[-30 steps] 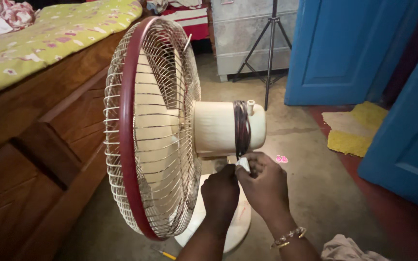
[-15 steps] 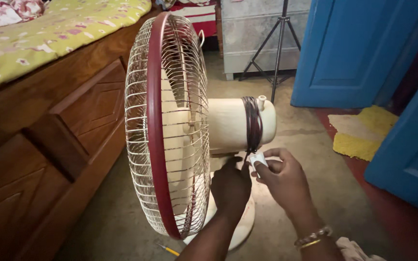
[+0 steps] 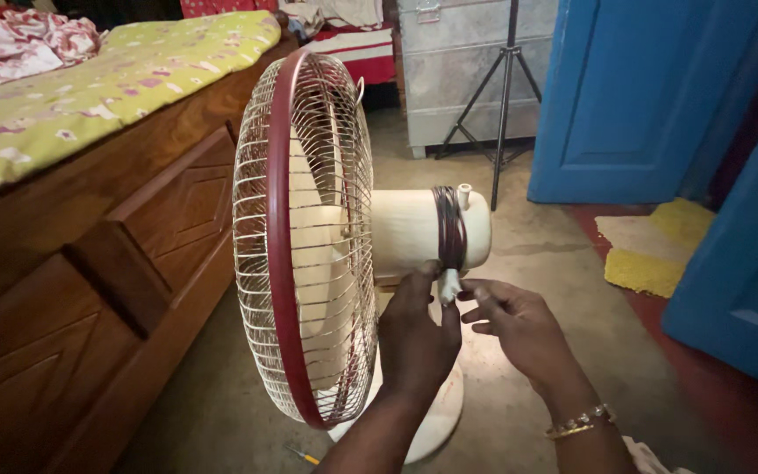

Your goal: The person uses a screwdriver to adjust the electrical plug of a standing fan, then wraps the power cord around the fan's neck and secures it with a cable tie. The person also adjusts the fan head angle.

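Bedroom with grey concrete floor [image 3: 563,254]: one wooden bed frame [image 3: 89,272], one black tripod stand [image 3: 500,96], two blue doors [image 3: 625,96], one cream table fan with red-rimmed wire cage [image 3: 309,237] standing mid-floor. Left hand [image 3: 416,338] and right hand [image 3: 519,326], one each, fingers curled, pinch one small white piece [image 3: 449,285] just under the motor housing. Fan base partly hidden behind the forearms; white piece too small to identify.

Two bare forearms, no sleeves. Left hand [image 3: 414,338] unadorned. Right hand [image 3: 519,329] with a thin gold bangle [image 3: 581,421] of small linked segments at the wrist.
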